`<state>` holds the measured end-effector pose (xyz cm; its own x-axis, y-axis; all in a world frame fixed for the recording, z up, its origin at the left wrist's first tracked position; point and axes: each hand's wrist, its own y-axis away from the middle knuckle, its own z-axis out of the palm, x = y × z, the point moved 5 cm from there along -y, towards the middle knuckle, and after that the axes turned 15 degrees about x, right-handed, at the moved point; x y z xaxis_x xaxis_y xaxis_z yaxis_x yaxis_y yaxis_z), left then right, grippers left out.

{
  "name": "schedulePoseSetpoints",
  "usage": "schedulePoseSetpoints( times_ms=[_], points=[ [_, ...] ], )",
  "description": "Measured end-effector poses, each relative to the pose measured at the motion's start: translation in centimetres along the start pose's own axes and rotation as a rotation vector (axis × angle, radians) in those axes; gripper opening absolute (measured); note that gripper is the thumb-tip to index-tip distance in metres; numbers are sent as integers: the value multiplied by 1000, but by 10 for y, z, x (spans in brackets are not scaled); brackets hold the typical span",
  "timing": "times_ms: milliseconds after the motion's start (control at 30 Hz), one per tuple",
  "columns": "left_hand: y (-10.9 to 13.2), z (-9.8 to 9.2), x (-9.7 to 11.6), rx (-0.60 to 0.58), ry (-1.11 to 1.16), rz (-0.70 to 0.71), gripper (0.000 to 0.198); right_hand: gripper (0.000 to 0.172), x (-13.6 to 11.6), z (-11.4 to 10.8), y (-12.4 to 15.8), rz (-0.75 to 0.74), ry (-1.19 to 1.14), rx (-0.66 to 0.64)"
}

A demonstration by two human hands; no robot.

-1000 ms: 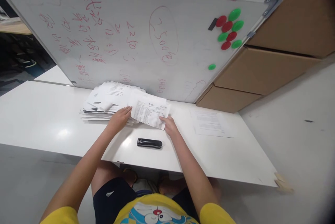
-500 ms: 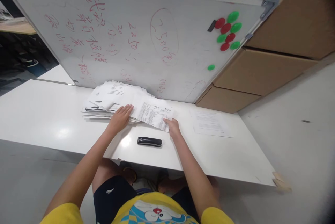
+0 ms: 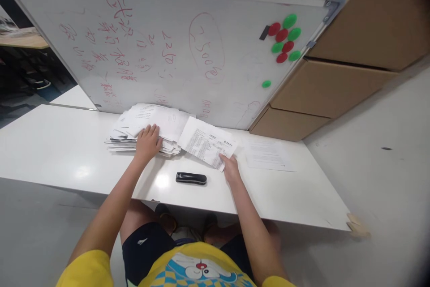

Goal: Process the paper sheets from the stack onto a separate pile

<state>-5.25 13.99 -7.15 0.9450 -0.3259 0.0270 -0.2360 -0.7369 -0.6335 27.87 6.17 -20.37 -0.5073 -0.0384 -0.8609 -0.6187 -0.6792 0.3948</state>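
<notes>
White table (image 3: 60, 143): paper stack (image 3: 169, 126), stapler (image 3: 191, 178), loose sheet (image 3: 270, 155).

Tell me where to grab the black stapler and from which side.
Probably by its middle, pinched across the narrow width, coming from above on the person's side. The stapler is long and slim and lies lengthwise left to right on the table, with the stack of paper beyond it, so the near long side looks easiest to reach.
</notes>
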Motion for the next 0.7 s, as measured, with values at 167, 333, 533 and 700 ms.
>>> schedulePoseSetpoints(
  times_ms=[167,333,533,700],
  points=[
    [-17,-7,13,-47,-111,-10,45,39,0,-1,3,-55,-28,-63],
    [-32,-19,12,-151,-35,242,48,34,-1,-2,6,-65,-3,-63],
    [-48,-68,-45,23,153,474,38,37,-4,0,9,-67,-6,-62],
    [-45,-75,-72,136,120,378,35,35,-7,2,13,-51,-25,-62]
  ],
)
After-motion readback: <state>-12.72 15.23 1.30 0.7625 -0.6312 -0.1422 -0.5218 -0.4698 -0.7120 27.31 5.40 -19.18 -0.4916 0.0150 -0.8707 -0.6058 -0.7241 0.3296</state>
